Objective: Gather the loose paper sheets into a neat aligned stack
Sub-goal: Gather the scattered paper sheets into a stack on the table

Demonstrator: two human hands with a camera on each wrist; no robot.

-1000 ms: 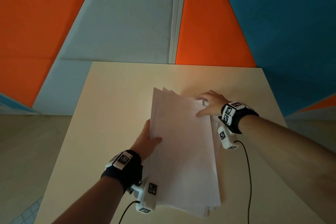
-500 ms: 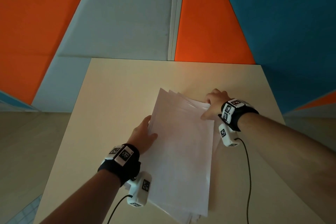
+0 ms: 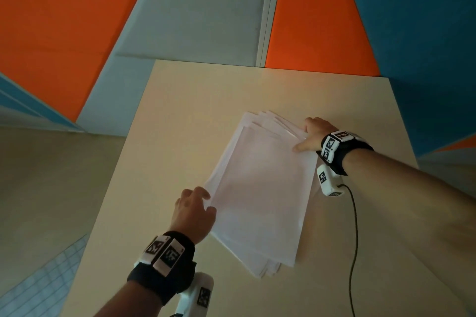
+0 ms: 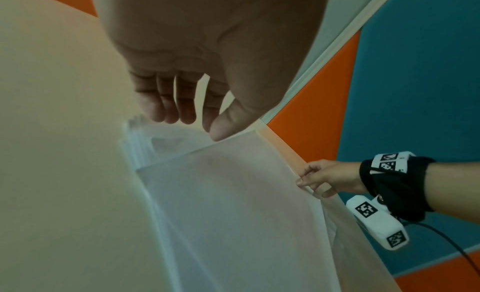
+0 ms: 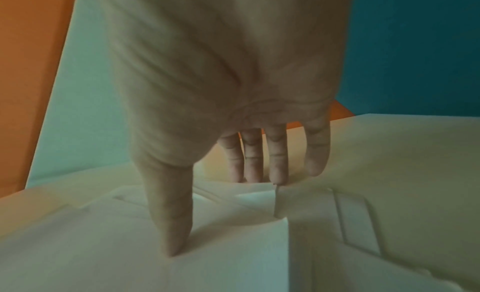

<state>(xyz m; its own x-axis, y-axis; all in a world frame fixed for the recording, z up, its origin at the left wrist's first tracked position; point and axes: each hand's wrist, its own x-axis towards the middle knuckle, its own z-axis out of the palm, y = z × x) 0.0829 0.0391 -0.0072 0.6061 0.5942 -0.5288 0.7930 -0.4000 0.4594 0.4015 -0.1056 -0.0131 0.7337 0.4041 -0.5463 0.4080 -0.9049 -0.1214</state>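
White paper sheets [image 3: 260, 188] lie fanned on the beige surface [image 3: 180, 110], left hand [image 3: 192, 210] grip relaxed against their left edge, right hand [image 3: 313, 134] grip wide, thumb pressing on top.

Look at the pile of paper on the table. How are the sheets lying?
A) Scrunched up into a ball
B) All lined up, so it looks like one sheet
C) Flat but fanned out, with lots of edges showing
C: the paper sheets lie flat on the table, but several staggered edges peek out at the far end by the right hand and at the near corner.
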